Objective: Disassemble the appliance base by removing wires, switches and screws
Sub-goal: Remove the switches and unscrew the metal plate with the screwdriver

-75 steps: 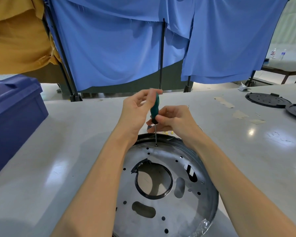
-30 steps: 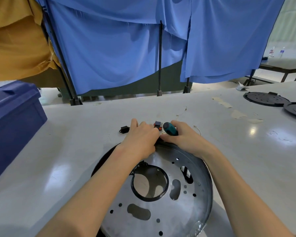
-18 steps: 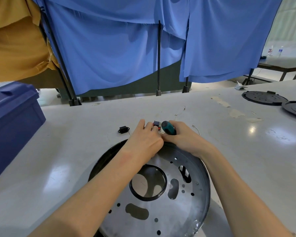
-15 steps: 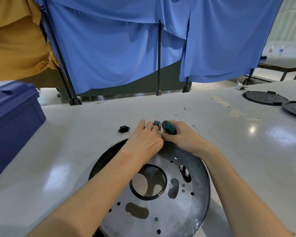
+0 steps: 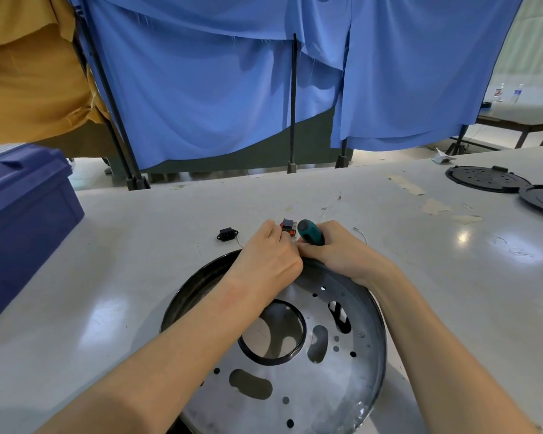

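Both hands meet at the far rim of the metal base, which lies on the bench. The right hand grips a green screwdriver. The left hand curls its fingers down; I cannot tell on what.

The appliance base before me is bare silver-grey metal with a black rim and a black ring round its centre hole. The screwdriver I hold has a teal handle; the switch is black with red, the socket black. The table is pale grey, the bin dark blue, the curtains blue.
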The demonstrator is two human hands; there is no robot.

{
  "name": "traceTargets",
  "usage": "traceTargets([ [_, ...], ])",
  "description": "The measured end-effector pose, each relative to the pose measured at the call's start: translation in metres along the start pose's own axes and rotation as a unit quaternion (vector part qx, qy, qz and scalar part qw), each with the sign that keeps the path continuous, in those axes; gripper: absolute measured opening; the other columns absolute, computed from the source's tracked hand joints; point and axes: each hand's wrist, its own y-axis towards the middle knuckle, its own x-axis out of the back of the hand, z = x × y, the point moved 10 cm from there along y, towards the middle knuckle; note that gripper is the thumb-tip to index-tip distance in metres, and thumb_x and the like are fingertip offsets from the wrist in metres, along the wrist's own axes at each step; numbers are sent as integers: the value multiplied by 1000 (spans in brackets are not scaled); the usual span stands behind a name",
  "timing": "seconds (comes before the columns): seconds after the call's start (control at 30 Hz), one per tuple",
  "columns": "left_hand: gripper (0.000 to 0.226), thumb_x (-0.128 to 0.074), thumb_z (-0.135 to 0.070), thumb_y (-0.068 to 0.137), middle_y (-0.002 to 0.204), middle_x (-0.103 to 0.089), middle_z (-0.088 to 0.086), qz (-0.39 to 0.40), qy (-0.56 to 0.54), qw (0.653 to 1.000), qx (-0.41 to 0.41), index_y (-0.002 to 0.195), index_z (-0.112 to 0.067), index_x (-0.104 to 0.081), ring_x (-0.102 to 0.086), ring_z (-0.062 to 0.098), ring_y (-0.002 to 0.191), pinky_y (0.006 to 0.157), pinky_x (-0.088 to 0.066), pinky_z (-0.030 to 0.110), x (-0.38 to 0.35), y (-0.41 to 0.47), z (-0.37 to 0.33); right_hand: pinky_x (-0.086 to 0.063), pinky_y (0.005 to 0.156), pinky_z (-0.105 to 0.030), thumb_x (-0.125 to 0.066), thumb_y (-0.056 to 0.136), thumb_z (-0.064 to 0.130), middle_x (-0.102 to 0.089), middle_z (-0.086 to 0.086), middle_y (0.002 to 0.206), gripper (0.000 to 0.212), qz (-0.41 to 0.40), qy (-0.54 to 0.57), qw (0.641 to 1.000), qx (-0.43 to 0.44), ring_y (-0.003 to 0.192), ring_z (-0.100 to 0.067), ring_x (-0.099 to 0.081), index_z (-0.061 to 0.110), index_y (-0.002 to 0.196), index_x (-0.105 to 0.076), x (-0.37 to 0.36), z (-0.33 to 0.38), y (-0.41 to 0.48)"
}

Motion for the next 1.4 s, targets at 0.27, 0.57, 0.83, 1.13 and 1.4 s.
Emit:
traceTargets([
  [0.27, 23, -33, 6, 93, 97, -55, 14, -13, -11, 1000, 8, 105, 0, -52, -40, 24, 85, 84, -29, 38, 0, -3, -4, -29, 45, -10, -61, 94, 13, -39, 16, 44, 36, -1, -10, 1000, -6, 43, 1, -34, 15, 61, -48, -1, 0, 0],
  [0.57, 11, -47, -7, 95, 95, -61, 7, 14, -17, 1000, 5, 99, -8, -58, -48, 24, 87, 79, -24, 35, 0, -1, -2, -29, 41, -4, -58, 96, 10, -43, 20, 38, 51, 5, 3, 1000, 1, 37, 5, -39, 28, 48, -58, -3, 5, -3],
  [0.83, 20, -49, 2, 90, 87, -65, 9, -23, 40, 995, -90, 89, -9, -65, -46, 25, 81, 90, -32, 41, 1, -6, -19, -28, 41, -11, -62, 93, 15, -37, 15, 41, 39, -4, -9, 1000, -10, 40, 1, -31, 20, 58, -46, -2, 3, -3],
  [1.13, 25, -34, -3, 97, 108, -64, 18, -44, 106, 981, -160, 111, 3, -55, -57, 31, 98, 93, -38, 38, -9, -5, -27, -27, 45, -12, -60, 94, 11, -35, 16, 47, 37, 0, -10, 1000, -13, 44, 0, -30, 16, 61, -45, -2, 3, -4],
  [1.4, 30, -26, -3, 100, 121, -56, 21, -21, 90, 981, -168, 122, 5, -44, -51, 34, 111, 98, -34, 39, -12, -3, -21, -27, 44, -10, -58, 96, 9, -35, 17, 43, 39, 7, -16, 1000, -6, 42, 1, -31, 15, 61, -42, -3, 6, -4],
])
